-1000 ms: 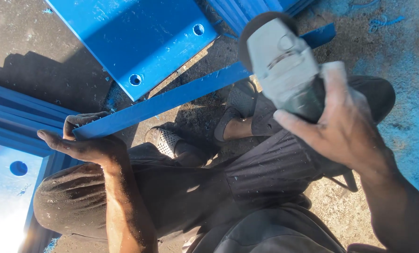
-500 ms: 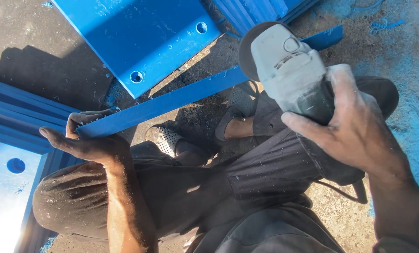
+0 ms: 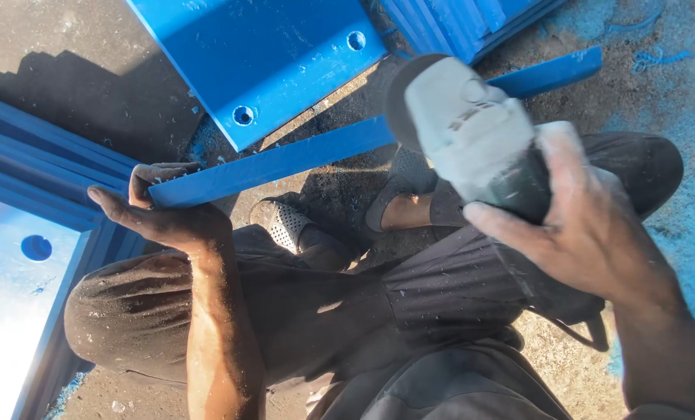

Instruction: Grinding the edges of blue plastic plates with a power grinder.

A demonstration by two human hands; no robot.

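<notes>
While the person squats low in the frame, the right hand [image 3: 588, 233] at centre right is wrapped tight around the body of a grey angle grinder [image 3: 472, 136], its disc end raised above the work, probably to keep it off the metal. At centre left, the left hand [image 3: 161, 210] pinches the near end of a long blue strip [image 3: 316, 152], apparently steadying it. Beyond the sandalled feet, the strip runs diagonally toward the upper right, and a blue plate with holes [image 3: 262, 54] lies at the top.
</notes>
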